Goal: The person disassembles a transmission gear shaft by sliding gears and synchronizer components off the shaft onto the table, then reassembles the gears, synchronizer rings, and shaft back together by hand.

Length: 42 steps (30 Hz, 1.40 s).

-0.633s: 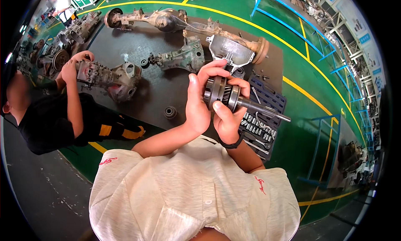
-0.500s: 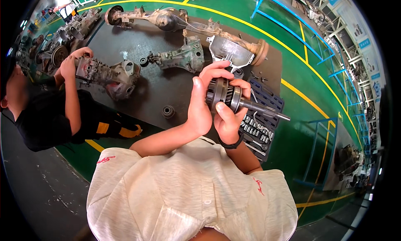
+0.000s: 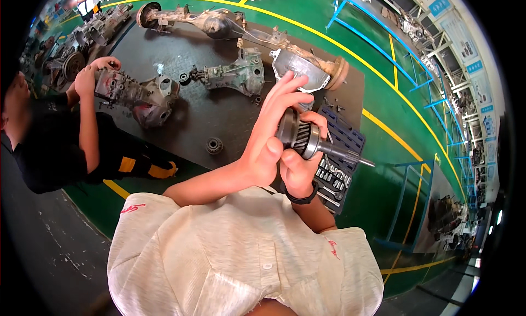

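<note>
In front of my chest I hold a transmission shaft (image 3: 302,139) with a dark helical gear and a bright ring on it. Its thin splined end points right and slightly down. My right hand (image 3: 300,172) is wrapped round the gear part, thumb on the near side and fingers on the far side; a black band circles the wrist. Flat against or close beside the gear's left end is my left hand (image 3: 264,143), its fingers stretched up and away. Whether that palm touches the gear is hidden. A loose gear (image 3: 214,145) stands on the dark workbench (image 3: 186,135) to the left.
On the bench lie a long rusty axle (image 3: 222,26), a gearbox housing (image 3: 241,72) and a bell-shaped metal housing (image 3: 298,69). A blue tool case (image 3: 342,132) with sockets sits beyond my right hand. At left a co-worker's hands (image 3: 90,78) rest at another gearbox (image 3: 139,97).
My left fingers have straightened and come off the gear they were curved round. The shaft stays in my right hand. The whole view has shifted slightly.
</note>
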Motion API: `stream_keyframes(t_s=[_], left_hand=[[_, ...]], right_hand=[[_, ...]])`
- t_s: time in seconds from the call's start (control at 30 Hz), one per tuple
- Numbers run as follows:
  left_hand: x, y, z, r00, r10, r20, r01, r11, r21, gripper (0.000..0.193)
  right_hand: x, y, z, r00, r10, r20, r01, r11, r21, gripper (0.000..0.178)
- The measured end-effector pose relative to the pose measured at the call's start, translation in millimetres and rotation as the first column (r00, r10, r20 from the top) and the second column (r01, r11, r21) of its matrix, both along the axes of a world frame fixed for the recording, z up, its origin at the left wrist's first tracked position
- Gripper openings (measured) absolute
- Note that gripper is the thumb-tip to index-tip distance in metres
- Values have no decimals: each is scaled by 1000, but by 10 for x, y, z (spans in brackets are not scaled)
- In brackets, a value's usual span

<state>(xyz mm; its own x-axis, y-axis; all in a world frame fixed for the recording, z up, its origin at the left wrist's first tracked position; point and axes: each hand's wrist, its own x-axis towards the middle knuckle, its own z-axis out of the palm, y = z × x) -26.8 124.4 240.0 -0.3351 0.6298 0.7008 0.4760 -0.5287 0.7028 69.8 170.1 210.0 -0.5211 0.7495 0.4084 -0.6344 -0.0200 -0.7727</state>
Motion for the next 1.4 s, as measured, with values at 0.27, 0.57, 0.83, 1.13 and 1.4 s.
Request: stream_keyframes(t_s=[0.27, 0.57, 0.83, 1.13, 1.4], left_hand=[[-36, -81, -103, 776, -378, 505, 325, 926, 194, 38], [-117, -76, -79, 681, -511, 525, 405, 859, 312, 46], [-146, -12, -225, 968, -182, 171, 177, 983, 43, 83], [143, 245, -740, 985, -59, -164, -34, 857, -515, 63], [-287, 537, -2082, 914, 123, 386, 178, 734, -656, 49]], right_hand=[[-3, 80, 189, 977, -153, 147, 60, 865, 499, 58], [-19, -54, 232, 985, -7, 170, -40, 962, 269, 71], [0, -31, 24, 984, -44, 171, 31, 997, 74, 85], [355, 287, -879, 992, 118, 36, -89, 886, -455, 50], [850, 351, -1758, 923, 130, -362, -374, 522, -766, 57]])
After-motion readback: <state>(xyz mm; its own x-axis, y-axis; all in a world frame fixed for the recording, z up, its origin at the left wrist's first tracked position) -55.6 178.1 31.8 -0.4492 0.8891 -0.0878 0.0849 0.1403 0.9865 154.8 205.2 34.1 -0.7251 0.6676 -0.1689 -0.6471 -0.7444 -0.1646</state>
